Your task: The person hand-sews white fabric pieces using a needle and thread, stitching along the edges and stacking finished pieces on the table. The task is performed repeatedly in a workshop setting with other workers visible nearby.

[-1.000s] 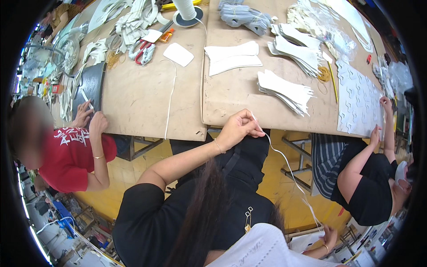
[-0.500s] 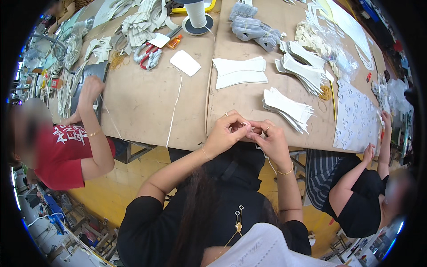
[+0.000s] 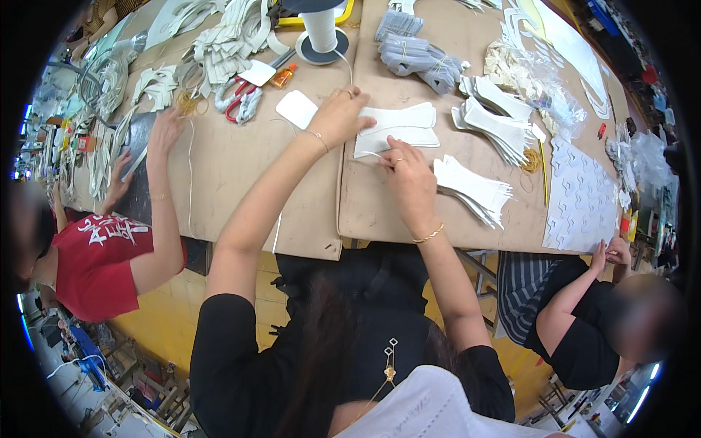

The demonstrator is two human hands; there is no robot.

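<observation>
My left hand is over the left end of two white waisted pieces, its fingers bent. A white cord from the spool runs down to its knuckles; whether the fingers grip the cord or a piece is hidden. My right hand is closed just below the pieces, pinching a thin white cord whose short end sticks out to the left. A white rounded card lies beside my left wrist, partly covered. To the right of my right hand is a fanned stack of white pieces.
Red-handled scissors, an orange bottle and grey bundles lie farther back. At right are another white stack, rubber bands, a yellow pencil and a cut-out sheet. Co-workers sit at both sides.
My hands were together at the table's near edge. They have parted and reached forward, the left farther, up to the white pieces and the spool's cord.
</observation>
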